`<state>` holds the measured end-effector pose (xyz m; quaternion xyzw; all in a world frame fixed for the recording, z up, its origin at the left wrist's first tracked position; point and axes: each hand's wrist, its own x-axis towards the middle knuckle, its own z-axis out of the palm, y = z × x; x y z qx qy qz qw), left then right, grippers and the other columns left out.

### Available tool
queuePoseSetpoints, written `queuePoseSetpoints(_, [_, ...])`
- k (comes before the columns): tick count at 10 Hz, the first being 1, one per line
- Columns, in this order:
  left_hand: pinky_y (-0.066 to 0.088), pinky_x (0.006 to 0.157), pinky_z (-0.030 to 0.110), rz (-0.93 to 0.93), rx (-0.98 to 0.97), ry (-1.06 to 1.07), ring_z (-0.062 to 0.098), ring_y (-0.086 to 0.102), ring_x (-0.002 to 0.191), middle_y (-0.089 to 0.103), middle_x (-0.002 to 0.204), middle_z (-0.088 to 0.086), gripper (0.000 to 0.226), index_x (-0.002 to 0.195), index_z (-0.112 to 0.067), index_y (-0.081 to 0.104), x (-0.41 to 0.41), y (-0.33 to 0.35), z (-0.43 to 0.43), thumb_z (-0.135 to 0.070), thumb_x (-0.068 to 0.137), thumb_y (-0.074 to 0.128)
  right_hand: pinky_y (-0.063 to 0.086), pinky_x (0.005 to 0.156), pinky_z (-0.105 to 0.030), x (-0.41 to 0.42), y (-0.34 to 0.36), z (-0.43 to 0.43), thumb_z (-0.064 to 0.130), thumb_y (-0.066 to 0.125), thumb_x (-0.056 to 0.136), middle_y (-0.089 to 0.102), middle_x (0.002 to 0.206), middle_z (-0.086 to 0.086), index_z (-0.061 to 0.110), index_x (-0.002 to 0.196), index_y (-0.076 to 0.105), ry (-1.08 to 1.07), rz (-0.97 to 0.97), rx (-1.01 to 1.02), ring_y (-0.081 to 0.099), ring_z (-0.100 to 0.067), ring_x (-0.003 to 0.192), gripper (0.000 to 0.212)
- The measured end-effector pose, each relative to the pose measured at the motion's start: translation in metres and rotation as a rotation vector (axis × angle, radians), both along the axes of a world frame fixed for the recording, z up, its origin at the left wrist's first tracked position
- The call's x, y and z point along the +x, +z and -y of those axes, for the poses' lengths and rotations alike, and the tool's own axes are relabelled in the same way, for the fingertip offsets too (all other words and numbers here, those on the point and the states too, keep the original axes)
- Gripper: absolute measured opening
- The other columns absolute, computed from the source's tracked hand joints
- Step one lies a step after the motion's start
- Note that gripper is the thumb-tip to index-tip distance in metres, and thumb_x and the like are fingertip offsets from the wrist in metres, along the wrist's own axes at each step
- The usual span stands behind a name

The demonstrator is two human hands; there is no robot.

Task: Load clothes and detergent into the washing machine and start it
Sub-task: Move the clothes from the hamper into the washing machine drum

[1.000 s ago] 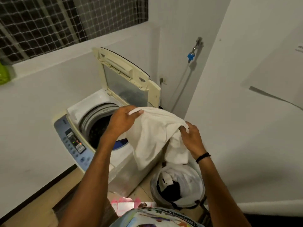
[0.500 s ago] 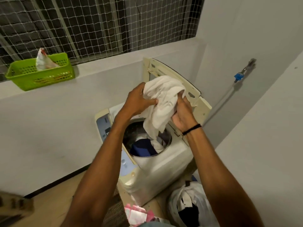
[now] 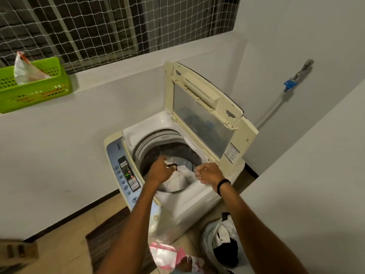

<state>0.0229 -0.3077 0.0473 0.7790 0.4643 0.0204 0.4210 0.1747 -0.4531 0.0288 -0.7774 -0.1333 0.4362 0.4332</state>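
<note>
Head view, the only one.

Washing machine (image 3: pixel 177 206): top-loader, centre of scene, against the far wall. Lid (image 3: pixel 203 111) raised upright on the right side. Control panel (image 3: pixel 127 173) along the left edge, display lit.

White garment (image 3: pixel 180 179): lies inside the drum, near side, bunched. Judged soft, light, limp; no fixed shape, not fragile. Best taken by a gathered fold so that no loose end trails over the rim.

Left hand (image 3: pixel 161 171): over the drum, fingers curled down onto the white garment. Whether the grip pinches cloth or only presses it cannot be told.

Right hand (image 3: pixel 209 174): at the drum's right rim, fingers loosely curled; appears to hold nothing, though motion blur leaves it uncertain.

Laundry bag (image 3: pixel 219 248): on the floor, near right of the machine, open, dark and white clothes inside, likely more to load.

Green basket (image 3: pixel 33 88): on the far-left ledge, with a plastic packet (image 3: pixel 25 70) standing in it, possibly detergent.

Pink-and-white packet (image 3: pixel 166 256): on the floor, near centre.
</note>
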Motion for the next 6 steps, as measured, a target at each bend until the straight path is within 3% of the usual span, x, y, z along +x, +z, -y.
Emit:
queuePoseSetpoints(2, [0.055,0.089,0.038,0.058,-0.076,-0.062,0.026,0.068,0.097,0.071,0.106,0.005,0.03,0.115,-0.017,0.062,0.029,-0.038,0.074,-0.022,0.087,0.07,0.05,0.055,-0.023,0.014,-0.031,0.071,0.008,0.059,0.091,0.067,0.075,-0.008,0.004,0.098,0.069,-0.214,-0.195,0.008,0.061,-0.017,0.06,0.013])
queuePoseSetpoints(3, [0.058,0.083,0.039,0.018,-0.171,-0.158,0.025,0.071,0.088,0.073,0.101,0.002,0.021,0.107,-0.021,0.065,0.043,-0.049,0.107,-0.025,0.086,0.07,0.051,0.054,-0.022,0.019,-0.048,0.113,0.006,0.056,0.093,0.066,0.075,-0.009,0.006,0.097,0.066,-0.3,-0.249,-0.01,0.061,-0.017,0.061,0.011])
queuePoseSetpoints(4, [0.058,0.083,0.038,-0.064,-0.334,-0.267,0.029,0.072,0.087,0.073,0.1,0.005,0.017,0.097,-0.018,0.068,0.061,-0.068,0.157,-0.026,0.082,0.071,0.045,0.046,-0.019,0.026,-0.084,0.187,0.007,0.047,0.096,0.06,0.06,-0.002,0.015,0.08,0.057,-0.415,-0.314,-0.123,0.055,-0.011,0.047,0.02])
queuePoseSetpoints(5, [0.055,0.089,0.038,-0.18,-0.371,-0.37,0.031,0.07,0.097,0.074,0.102,0.009,0.023,0.097,-0.014,0.069,0.073,-0.093,0.188,-0.026,0.078,0.07,0.055,0.058,-0.026,0.032,-0.128,0.241,0.012,0.05,0.094,0.064,0.068,-0.003,0.017,0.078,0.057,-0.438,-0.341,-0.267,0.062,-0.015,0.057,0.018])
queuePoseSetpoints(6, [0.051,0.086,0.028,-0.357,-0.41,-0.428,0.027,0.067,0.105,0.072,0.111,0.008,0.029,0.106,-0.009,0.07,0.085,-0.142,0.232,-0.024,0.081,0.071,0.057,0.071,-0.035,0.035,-0.2,0.3,0.016,0.054,0.091,0.066,0.089,-0.01,0.016,0.084,0.059,-0.459,-0.385,-0.414,0.064,-0.021,0.072,0.009])
